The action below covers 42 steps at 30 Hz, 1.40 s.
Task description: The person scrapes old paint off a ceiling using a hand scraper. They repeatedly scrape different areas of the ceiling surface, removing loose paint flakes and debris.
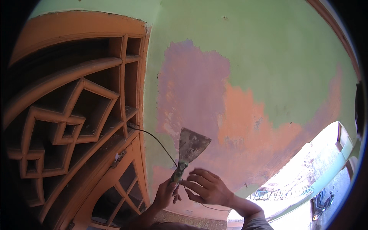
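A broad putty knife with a grey, smeared blade points up in front of the wall. My left hand is closed around its greenish handle, below the blade. Just right of that handle is my right hand, its fingers bent but apart, with nothing visible in them. One of its fingertips comes close to the handle; whether it touches, I cannot tell. Beyond the knife, the green wall bears a mauve patch and an orange patch with ragged edges.
An orange wooden frame with lattice stands to the left, above a glazed panel. From it a black cable runs down behind the putty knife. At the lower right, a bright opening shows a railing and a parked motorbike.
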Available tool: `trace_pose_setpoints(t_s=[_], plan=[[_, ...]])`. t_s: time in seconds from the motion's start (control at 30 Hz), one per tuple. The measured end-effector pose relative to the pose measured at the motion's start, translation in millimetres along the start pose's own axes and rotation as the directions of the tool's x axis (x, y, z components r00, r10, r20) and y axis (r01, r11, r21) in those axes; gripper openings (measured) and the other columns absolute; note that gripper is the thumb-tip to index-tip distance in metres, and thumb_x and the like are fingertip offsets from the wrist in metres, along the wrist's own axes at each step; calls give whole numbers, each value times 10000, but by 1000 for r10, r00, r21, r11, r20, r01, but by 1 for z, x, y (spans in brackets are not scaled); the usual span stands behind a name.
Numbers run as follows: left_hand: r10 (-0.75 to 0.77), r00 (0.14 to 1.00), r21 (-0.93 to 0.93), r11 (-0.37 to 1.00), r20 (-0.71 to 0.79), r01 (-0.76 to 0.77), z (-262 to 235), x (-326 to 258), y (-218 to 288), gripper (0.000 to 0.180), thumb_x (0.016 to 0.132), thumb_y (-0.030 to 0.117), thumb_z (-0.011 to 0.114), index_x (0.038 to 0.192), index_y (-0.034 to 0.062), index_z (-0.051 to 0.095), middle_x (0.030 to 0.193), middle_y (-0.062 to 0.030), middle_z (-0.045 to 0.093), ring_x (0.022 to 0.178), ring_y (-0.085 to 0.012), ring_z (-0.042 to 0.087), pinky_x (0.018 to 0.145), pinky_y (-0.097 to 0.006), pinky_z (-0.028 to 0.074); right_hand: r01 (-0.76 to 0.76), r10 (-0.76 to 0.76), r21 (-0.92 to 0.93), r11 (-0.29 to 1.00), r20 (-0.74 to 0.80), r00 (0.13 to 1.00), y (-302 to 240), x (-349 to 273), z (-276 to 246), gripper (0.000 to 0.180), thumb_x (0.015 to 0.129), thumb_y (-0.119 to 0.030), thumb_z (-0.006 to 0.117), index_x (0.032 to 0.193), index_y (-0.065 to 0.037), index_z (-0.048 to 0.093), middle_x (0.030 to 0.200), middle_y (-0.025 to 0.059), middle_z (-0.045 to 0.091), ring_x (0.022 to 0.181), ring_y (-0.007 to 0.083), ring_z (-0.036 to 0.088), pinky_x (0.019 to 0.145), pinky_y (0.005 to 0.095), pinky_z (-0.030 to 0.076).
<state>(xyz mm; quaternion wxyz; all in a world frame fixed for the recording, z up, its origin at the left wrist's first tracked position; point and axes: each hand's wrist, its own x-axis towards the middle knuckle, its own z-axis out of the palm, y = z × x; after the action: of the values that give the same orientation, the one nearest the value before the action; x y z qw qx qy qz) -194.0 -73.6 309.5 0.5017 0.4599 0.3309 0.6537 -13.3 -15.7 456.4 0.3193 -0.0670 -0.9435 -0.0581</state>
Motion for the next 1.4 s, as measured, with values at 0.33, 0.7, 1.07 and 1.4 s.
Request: trace_pose_setpoints(t_s=[0.33,0.7,1.07,1.4], plan=[[174,982,80,980,73,-179,6,45,45,569,1046,562,470,980,1,540,599,-12,474,481,-114,517,630,-333,568,384,-298,-443,810,253,920,65,87,7,202,897,-241,699,789,-124,574,683,-12,543,758,168,583,796,324,485],[-192,980,11,981,52,192,-41,-24,-59,476,1049,454,528,1001,-15,594,614,-47,533,504,-146,546,658,-350,566,367,-419,-592,717,55,906,103,187,-60,374,897,-269,710,605,-122,528,545,-9,533,593,187,552,637,331,433],[-189,974,-3,982,-129,190,-99,-46,-94,318,1033,301,581,993,-14,600,610,-61,544,504,-155,581,598,-346,581,350,-419,-576,739,14,908,110,197,-66,169,735,-176,726,652,-150,580,558,-13,538,582,180,564,627,331,423],[-18,985,61,998,-173,29,-72,-38,-60,259,1018,245,617,1004,-14,599,672,-70,602,591,-158,630,635,-340,570,329,-398,-563,758,1,917,119,199,-74,131,659,-134,725,656,-173,600,544,-26,523,551,162,543,606,319,408]])
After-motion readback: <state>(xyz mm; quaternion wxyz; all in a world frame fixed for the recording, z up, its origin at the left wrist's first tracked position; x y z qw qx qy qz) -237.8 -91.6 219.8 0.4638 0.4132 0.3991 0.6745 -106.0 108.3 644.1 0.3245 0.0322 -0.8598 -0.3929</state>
